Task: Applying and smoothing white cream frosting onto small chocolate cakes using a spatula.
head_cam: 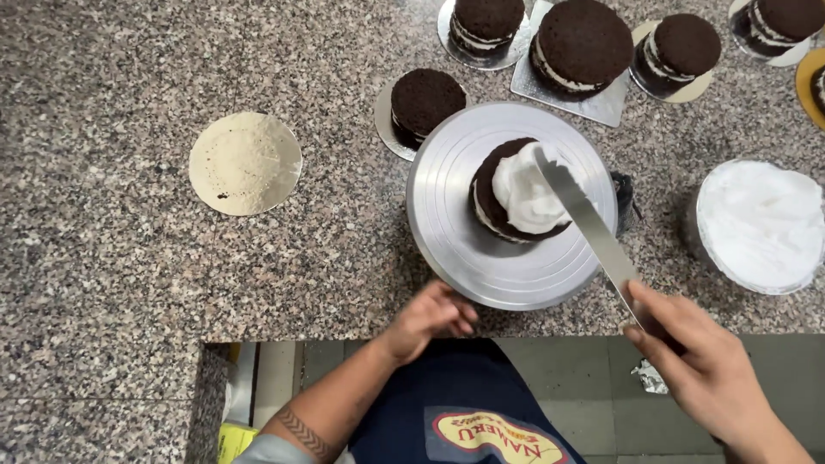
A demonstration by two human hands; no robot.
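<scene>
Head-camera view looks straight down on a speckled grey granite counter [129, 283], where a round silver metal cake turntable [447, 223] stands near the front edge. On the turntable sits a small round dark chocolate layer cake [486, 193] with a mound of white whipped cream [524, 193] heaped on its top.

The right hand [700, 365] is closed around the handle of a long flat metal palette knife [589, 223], whose blade slants up and left so that its tip lies on the cream. The left hand [430, 316] rests with curled fingers against the near rim of the turntable, gripping nothing else.

Judging from this, the step in hand is spreading the cream over the cake's top; the sides look bare. The next move likely calls for a flat, steady blade while the left hand turns the disc, so the cream is pushed evenly outward without dragging crumbs.

To the right, a round bowl of white cream [760, 225] sits well apart from the turntable. Behind it, several filled chocolate cakes on round and square silver boards [584, 43] wait uncoated, one of them just beside the turntable's far rim. A bare round gold cake board [246, 163] lies to the left.
</scene>
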